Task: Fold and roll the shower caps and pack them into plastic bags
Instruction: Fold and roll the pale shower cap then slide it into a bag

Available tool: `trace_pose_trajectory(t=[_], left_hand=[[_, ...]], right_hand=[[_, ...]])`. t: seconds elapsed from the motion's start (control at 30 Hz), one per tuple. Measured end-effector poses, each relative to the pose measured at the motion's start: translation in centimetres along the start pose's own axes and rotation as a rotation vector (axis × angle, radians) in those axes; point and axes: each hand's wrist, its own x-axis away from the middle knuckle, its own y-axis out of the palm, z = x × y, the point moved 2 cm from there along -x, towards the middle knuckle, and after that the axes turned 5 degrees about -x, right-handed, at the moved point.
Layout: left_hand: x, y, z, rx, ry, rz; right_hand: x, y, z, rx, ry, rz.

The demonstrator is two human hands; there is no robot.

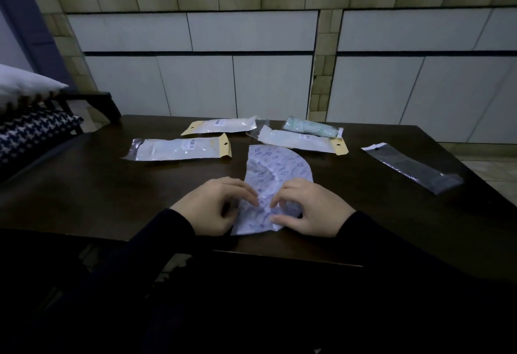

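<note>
White, blue-patterned shower cap (275,169), folded flat.

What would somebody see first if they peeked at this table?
First, the pale patterned shower cap, folded flat at the near middle of the dark table, with the left hand and right hand pinching its near end. Behind it lie white packets with yellow tabs, and one clear bag sits far right.
</note>
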Motion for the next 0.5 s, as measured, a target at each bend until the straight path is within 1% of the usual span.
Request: trace_pose_trajectory(t=[0.13,0.23,0.33,0.5], left_hand=[[1.2,-0.3,-0.8,0.037,-0.028,-0.122],[1.5,-0.1,-0.9,0.044,-0.029,-0.169],[1.6,-0.2,-0.8,0.065,-0.036,-0.135],[1.5,-0.2,-0.7,0.153,-0.105,-0.046]], right_hand=[[-0.3,0.2,0.1,-0.217,0.047,-0.057],[-0.1,0.0,0.5,-0.284,0.088,-0.149],[0.2,-0.1,0.7,-0.315,0.097,-0.141],[0.3,-0.1,0.6,-0.228,0.045,-0.081]])
